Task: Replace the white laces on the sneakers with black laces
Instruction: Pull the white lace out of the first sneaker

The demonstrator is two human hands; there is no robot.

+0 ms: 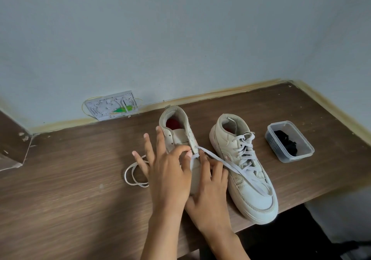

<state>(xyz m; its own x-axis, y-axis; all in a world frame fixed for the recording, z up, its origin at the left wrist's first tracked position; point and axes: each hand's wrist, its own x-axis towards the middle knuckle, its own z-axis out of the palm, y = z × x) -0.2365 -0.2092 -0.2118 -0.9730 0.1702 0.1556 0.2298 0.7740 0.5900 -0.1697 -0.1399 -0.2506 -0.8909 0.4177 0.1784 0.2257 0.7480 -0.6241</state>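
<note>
My left hand (166,171) pinches the white lace (226,163); right hand (210,191) apparently steadies the left sneaker (180,137). Draw lace out eyelet by eyelet.

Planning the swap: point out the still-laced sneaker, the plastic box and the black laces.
Still-laced sneaker (244,171): head view, upper.
Plastic box (297,158): head view, near rim.
Black laces (286,141): head view, bundle's middle.

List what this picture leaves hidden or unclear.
Head view only:
- Left sneaker: front and lower eyelets hidden behind left hand and right hand.
- White lace: how much remains threaded, covered by the hands.
- Black laces in the container: bunched; count unclear.
- Wall panel: too small to identify.
</note>
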